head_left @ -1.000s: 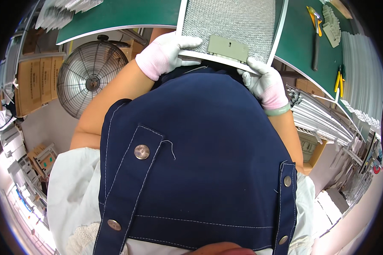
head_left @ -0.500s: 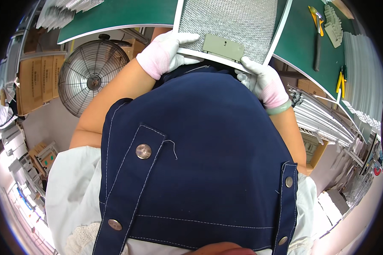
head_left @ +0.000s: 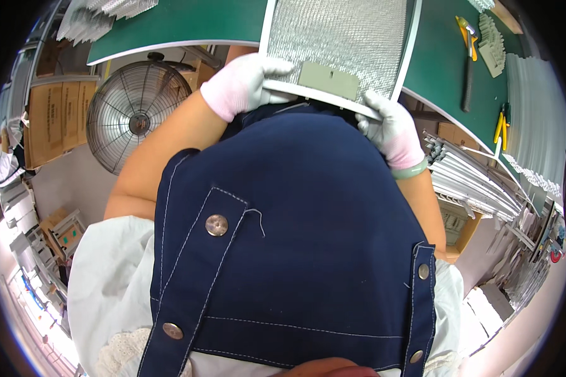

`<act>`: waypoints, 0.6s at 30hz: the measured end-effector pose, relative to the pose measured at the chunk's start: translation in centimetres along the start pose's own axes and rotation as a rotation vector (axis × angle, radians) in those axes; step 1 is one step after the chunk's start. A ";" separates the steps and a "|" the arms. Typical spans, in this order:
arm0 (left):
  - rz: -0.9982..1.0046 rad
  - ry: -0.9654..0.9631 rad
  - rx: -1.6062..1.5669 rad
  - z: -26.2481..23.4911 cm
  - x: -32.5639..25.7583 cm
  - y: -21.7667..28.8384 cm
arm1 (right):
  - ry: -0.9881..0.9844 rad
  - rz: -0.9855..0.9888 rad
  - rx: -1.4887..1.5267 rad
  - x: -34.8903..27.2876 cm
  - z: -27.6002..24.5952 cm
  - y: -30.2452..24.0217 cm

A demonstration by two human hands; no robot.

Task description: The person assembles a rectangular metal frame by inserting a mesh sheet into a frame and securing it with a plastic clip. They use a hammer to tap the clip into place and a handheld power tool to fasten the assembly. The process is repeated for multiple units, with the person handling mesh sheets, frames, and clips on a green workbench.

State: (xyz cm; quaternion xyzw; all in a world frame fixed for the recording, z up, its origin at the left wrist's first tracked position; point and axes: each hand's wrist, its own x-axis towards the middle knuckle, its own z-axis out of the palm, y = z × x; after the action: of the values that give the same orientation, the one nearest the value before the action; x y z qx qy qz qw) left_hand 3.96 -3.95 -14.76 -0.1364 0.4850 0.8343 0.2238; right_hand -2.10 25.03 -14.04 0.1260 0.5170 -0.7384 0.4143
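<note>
You wore a dark navy denim apron [head_left: 295, 239] with pale contrast stitching and round metal snap buttons over a white top with lace trim. Your left hand [head_left: 245, 85] and right hand [head_left: 390, 129] had pale pinkish-white gloves, plus a light green bangle [head_left: 410, 169] on your right wrist.

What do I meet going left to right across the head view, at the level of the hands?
Cardboard boxes → round wire fan → left hand → mesh filter panel → right hand → yellow-handled pliers
</note>
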 end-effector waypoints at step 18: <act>0.135 0.021 0.366 0.4 -3.1 2.9 | 0.075 -0.319 -0.161 -0.8 -0.5 -0.1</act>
State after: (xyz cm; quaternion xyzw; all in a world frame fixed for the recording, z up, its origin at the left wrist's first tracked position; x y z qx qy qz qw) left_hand 5.21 -5.63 -11.04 -0.0693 0.6389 0.7438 0.1835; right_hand -1.79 25.83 -13.76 0.0361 0.6027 -0.7459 0.2811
